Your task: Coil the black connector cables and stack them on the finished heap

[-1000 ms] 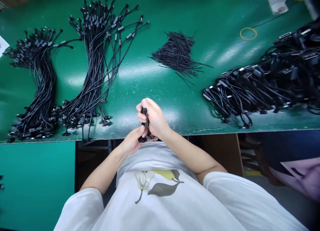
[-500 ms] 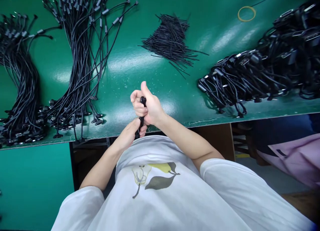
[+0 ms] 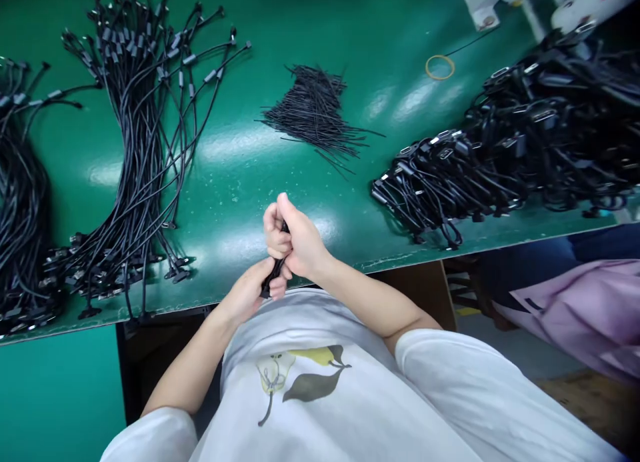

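Where the green table [image 3: 235, 182] spans the frame, you have, left to right: one cable bundle [image 3: 23, 202], left edge; a second bundle [image 3: 143, 129], upper left; your left hand [image 3: 245, 292], centre, gripping one black cable [image 3: 273, 277]; your right hand [image 3: 297, 242], fingers curled round its upper end, thumb raised; one pile of thin black strips [image 3: 313, 109], upper centre; one yellow ring [image 3: 440, 67]; one cable heap [image 3: 505, 149], right.

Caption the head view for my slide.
Left hand and right hand grip a black bundle at a green table bearing cables.

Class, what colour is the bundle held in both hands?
The bundle is black, best seen in the head view.
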Motion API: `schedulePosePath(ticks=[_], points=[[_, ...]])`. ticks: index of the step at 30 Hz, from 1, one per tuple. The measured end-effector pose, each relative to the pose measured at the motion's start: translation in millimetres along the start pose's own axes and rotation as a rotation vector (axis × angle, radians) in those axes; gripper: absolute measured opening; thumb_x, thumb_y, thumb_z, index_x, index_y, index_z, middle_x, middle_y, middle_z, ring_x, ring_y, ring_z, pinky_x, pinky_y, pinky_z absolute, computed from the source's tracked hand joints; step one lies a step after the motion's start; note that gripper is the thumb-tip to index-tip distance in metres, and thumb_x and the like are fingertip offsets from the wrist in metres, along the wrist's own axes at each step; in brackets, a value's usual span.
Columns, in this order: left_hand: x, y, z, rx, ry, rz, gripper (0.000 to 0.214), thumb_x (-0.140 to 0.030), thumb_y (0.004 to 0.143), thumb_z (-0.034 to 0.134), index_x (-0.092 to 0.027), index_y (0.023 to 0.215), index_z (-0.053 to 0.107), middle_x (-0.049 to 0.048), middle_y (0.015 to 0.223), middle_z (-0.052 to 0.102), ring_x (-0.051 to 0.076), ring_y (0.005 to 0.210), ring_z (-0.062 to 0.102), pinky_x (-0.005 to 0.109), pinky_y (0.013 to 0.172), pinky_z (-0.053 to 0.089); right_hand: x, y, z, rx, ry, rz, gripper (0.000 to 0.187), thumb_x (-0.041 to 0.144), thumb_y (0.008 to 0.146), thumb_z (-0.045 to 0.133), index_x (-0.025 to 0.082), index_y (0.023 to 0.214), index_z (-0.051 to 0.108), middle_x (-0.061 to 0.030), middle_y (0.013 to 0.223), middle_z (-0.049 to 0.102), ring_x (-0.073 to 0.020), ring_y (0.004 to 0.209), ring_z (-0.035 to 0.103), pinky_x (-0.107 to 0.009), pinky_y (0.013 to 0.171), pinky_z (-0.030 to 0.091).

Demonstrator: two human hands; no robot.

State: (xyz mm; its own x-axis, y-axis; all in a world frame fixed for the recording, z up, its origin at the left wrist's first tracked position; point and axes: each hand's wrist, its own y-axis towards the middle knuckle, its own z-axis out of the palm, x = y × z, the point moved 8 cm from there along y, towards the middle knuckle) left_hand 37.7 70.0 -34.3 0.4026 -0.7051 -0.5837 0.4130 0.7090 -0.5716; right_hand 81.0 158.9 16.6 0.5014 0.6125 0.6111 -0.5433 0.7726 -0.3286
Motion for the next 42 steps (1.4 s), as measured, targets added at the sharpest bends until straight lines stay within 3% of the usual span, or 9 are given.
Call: schedulePosePath(ticks=[6,10,14,17,20,28,31,37,42], points=[[1.6,4.7,1.1,0.028,-0.056,-0.082,0.036,-0.043,0.075,0.076,-0.01,0.084,0.066,-0.0023,0.06,0.046,0.008,0.055,0.044,0.023,0.057,0.038,-11.7,8.1,-0.6,0.146,-0.091,0.072,0.059,0.076,0.085,0.039,0.019,0.07,0.043,0.0129,0.045,0.019,-0.0031,0.037,0.009,-0.017,0.035,0.012],[2.1,9.5,-3.8,-0.051,-0.041,-0.049,0.038,-0.045,0.074,0.077,-0.011,0.075,0.061,-0.0048,0.056,0.039,0.006,0.052,0.034,0.02,0.052,0.028,24.0,3.5,-19.7,0.164,-0.626,-0.145,0.05,0.064,0.092,0.039,0.017,0.08,0.054,0.0057,0.057,0.045,-0.0073,0.049,0.044,-0.02,0.05,0.039],[-31.7,7.3,-31.5,-0.232,0.014,0.197,0.035,-0.044,0.076,0.076,-0.012,0.077,0.062,-0.004,0.059,0.04,0.006,0.055,0.036,0.02,0.054,0.028,133.7,-3.9,-74.6,-0.373,-1.514,-0.493,0.023,0.034,0.095,0.05,0.015,0.094,0.064,-0.0091,0.1,0.063,-0.0186,0.097,0.058,-0.033,0.09,0.044],[-49.8,6.4,-39.3,-0.285,-0.002,0.299,0.033,-0.043,0.076,0.075,-0.013,0.077,0.061,-0.0037,0.06,0.041,0.006,0.056,0.035,0.02,0.055,0.029,196.8,6.8,-129.6,-0.837,-1.943,-0.251,0.028,0.022,0.094,0.049,0.01,0.118,0.058,-0.0187,0.123,0.056,-0.0264,0.108,0.057,-0.037,0.089,0.045],[-52.2,8.4,-28.7,-0.244,0.007,0.303,0.035,-0.044,0.077,0.075,-0.013,0.075,0.06,-0.0036,0.06,0.04,0.007,0.055,0.034,0.021,0.054,0.028,215.5,34.2,-165.6,-0.886,-2.073,0.088,0.035,0.017,0.093,0.048,0.004,0.125,0.054,-0.0228,0.123,0.057,-0.0279,0.108,0.059,-0.035,0.087,0.046],[-48.4,-1.4,-28.9,-0.236,-0.005,0.341,0.035,-0.044,0.075,0.076,-0.011,0.079,0.065,-0.0044,0.058,0.038,0.006,0.053,0.033,0.021,0.052,0.027,218.9,34.4,-142.6,-0.904,-2.13,0.117,0.031,0.01,0.088,0.046,0.0,0.113,0.061,-0.0257,0.115,0.063,-0.0301,0.108,0.062,-0.035,0.086,0.046],[-49.2,-6.5,-22.0,-0.228,-0.033,0.36,0.036,-0.042,0.077,0.075,-0.012,0.093,0.067,-0.0049,0.057,0.039,0.006,0.052,0.033,0.021,0.052,0.026,197.4,9.9,-100.5,-0.826,-2.046,-0.182,0.033,0.012,0.092,0.04,0.005,0.121,0.055,-0.0203,0.113,0.065,-0.0244,0.1,0.064,-0.032,0.084,0.046],[-56.3,-8.2,-0.7,-0.147,-0.045,0.417,0.052,-0.04,0.079,0.074,-0.015,0.122,0.06,-0.0056,0.059,0.041,0.008,0.053,0.032,0.022,0.054,0.027,39.7,-17.2,-13.0,0.107,-1.368,-0.338,0.012,0.018,0.088,0.054,0.016,0.094,0.065,-0.0007,0.082,0.064,-0.009,0.067,0.058,-0.02,0.068,0.044],[-61.8,-15.9,-32.2,-0.397,0.241,0.562,0.031,-0.04,0.085,0.063,-0.014,0.101,0.069,-0.0028,0.062,0.047,0.011,0.059,0.038,0.025,0.062,0.033,1.3,-31.9,7.2,0.134,-1.643,-0.577,0.017,0.019,0.093,0.049,0.015,0.091,0.065,-0.0033,0.079,0.06,-0.0115,0.07,0.053,-0.023,0.068,0.041]])
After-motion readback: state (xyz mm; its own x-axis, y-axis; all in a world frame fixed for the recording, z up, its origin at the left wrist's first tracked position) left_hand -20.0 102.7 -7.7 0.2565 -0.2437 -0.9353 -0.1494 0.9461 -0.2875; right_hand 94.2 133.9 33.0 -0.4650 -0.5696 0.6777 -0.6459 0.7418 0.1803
